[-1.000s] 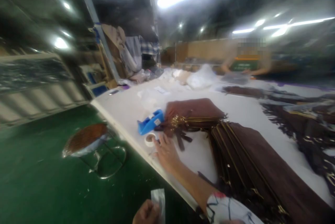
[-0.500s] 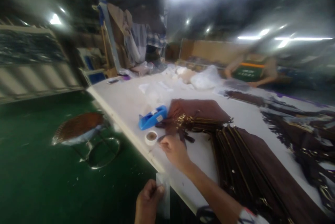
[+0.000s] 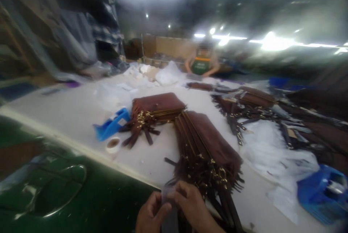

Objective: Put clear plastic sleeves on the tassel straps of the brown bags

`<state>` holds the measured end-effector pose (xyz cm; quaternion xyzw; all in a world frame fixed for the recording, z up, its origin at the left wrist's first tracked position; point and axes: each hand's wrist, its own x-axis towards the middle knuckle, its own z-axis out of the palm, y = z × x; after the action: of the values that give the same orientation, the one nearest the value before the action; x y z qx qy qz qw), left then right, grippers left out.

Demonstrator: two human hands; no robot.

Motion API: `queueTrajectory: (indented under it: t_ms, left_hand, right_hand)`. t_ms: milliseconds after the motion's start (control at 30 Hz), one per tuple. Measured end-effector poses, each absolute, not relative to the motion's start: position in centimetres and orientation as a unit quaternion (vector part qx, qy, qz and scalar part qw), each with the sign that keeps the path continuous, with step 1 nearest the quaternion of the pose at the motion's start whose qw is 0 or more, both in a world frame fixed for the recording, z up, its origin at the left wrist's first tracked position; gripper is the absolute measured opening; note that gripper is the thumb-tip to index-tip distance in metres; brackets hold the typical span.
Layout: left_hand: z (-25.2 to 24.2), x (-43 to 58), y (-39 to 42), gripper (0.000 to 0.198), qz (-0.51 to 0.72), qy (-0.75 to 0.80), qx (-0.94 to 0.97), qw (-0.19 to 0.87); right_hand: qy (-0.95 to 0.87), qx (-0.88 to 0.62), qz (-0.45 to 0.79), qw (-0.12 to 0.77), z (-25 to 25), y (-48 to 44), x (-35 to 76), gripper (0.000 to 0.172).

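Note:
Low at the table's front edge, my left hand (image 3: 153,212) is closed on a thin pale, see-through strip (image 3: 169,220), perhaps plastic. Fingers of my right hand (image 3: 190,204) are pinched at the strip's upper end; whether they hold the strip or something tiny on it is too blurred to tell. Just beyond the hands lies a row of dark brown leather pouches (image 3: 210,140) with brass zips, clips and straps. Farther back is a second stack of brown pouches (image 3: 160,101). Left of that are a blue tape dispenser (image 3: 112,125) and a small round white container (image 3: 112,145) with brown inside.
On the right lie a crumpled white plastic bag (image 3: 272,149), another blue dispenser (image 3: 322,193) and more brown pouches (image 3: 252,98). A person (image 3: 201,65) in a green apron is across the white table (image 3: 67,113). A stool (image 3: 21,153) stands on the green floor at left.
My right hand has come back from beside the white container to the strip in my left hand. The view has swung right, bringing in the plastic bag and second dispenser.

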<state>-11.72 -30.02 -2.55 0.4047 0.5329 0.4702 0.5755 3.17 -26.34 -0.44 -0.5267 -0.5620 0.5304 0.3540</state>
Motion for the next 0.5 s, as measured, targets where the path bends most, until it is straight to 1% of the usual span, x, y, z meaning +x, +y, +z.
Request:
queueTrajectory:
  t_ms: [100,167,233,300,400,467,500]
  left_hand:
    - [-3.4,-9.1,-30.5,0.044,0.45,0.483,0.391,0.641]
    - [-4.0,-7.6,-30.5,0.042,0.427,0.486,0.403,0.648]
    - [-4.3,-6.5,-30.3,0.039,0.408,0.495,0.416,0.645]
    - [-4.5,-5.6,-30.0,0.037,0.394,0.507,0.429,0.635]
    - [-4.2,-4.8,-29.6,0.035,0.374,0.526,0.454,0.615]
    - [-3.6,-4.6,-29.4,0.031,0.355,0.545,0.506,0.567]
    - [-3.2,-4.6,-29.4,0.028,0.343,0.561,0.546,0.519]
  right_hand:
    - [-0.56,-0.549,0.513,0.348,-0.5,-28.4,6.4,0.017]
    - [-0.57,-0.549,0.507,0.342,-0.4,-29.3,8.4,0.019]
    - [-0.577,-0.542,0.505,0.343,-0.3,-29.6,10.3,0.017]
    - [-0.556,-0.558,0.501,0.36,-0.2,-29.4,12.0,0.018]
    - [-0.515,-0.629,0.439,0.383,-0.1,-28.4,13.7,0.03]
    - [-0.518,-0.669,0.381,0.373,-0.1,-27.7,14.1,0.031]
    - [-0.527,-0.682,0.353,0.364,-0.2,-27.4,14.0,0.03]
